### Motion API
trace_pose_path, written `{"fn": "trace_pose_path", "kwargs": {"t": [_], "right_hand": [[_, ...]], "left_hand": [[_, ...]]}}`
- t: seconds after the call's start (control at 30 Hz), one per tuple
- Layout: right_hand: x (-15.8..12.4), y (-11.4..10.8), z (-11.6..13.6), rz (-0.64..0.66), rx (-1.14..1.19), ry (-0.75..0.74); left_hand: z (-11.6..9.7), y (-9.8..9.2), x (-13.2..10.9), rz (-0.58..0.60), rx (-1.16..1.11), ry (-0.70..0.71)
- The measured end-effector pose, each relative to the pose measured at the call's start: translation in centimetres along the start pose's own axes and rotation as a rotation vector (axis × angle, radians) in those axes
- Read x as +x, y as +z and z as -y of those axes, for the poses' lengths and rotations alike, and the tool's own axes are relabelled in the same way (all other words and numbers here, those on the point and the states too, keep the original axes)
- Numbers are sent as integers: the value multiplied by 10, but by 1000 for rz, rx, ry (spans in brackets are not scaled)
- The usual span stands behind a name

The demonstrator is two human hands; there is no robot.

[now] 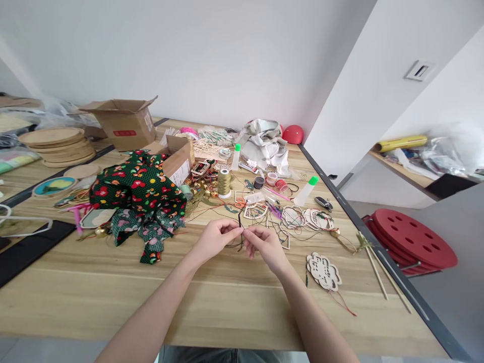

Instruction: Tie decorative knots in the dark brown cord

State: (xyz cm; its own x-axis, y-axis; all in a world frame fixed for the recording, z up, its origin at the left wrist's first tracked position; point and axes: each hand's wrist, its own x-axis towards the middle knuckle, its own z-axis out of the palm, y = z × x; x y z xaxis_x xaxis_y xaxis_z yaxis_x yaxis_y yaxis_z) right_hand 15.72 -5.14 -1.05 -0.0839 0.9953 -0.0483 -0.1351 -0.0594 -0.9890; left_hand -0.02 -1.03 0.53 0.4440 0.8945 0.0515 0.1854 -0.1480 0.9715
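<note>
Close together above the middle of the table, my left hand (218, 241) and my right hand (267, 246) pinch a thin black cord (239, 217) between thumbs and forefingers. One short end of the cord sticks up over the fingertips, and dark strands hang below them. Where the fingertips meet, the exact grip is too small to make out. Just beyond the hands lie cut-out wooden tags (255, 211) with loose threads, orange-handled scissors (240, 202) and a spool of olive thread (224, 182).
Dark patterned fabric (138, 186) is heaped at the left, before an open cardboard box (130, 123). A green-capped bottle (306, 191), a cloud-shaped wooden tag (323, 272) and thin sticks (378, 272) lie to the right. Red stools (416, 239) stand beyond the table's right edge.
</note>
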Motion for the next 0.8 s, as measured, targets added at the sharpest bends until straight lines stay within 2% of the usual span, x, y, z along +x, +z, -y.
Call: {"fn": "trace_pose_path", "kwargs": {"t": [0.17, 0.2, 0.27, 0.37, 0.53, 0.67, 0.8], "right_hand": [[0, -4, -2, -331, -130, -137], [-1, -4, -2, -353, -149, -167], [-4, -1, 1, -276, -172, -197], [-10, 8, 2, -108, -262, -194], [-10, 19, -6, -109, -474, -170], [-6, 22, -14, 2, -244, -1], [-7, 24, -11, 156, -57, 66]], "left_hand": [[6, 0, 1, -144, 80, 15], [7, 0, 1, -187, 101, 26], [7, 1, 2, -247, 125, 51], [7, 5, 1, -258, 82, 49], [5, 17, -1, -214, -193, -75], [3, 26, -5, -140, -415, -175], [2, 26, -5, -102, -574, -219]]}}
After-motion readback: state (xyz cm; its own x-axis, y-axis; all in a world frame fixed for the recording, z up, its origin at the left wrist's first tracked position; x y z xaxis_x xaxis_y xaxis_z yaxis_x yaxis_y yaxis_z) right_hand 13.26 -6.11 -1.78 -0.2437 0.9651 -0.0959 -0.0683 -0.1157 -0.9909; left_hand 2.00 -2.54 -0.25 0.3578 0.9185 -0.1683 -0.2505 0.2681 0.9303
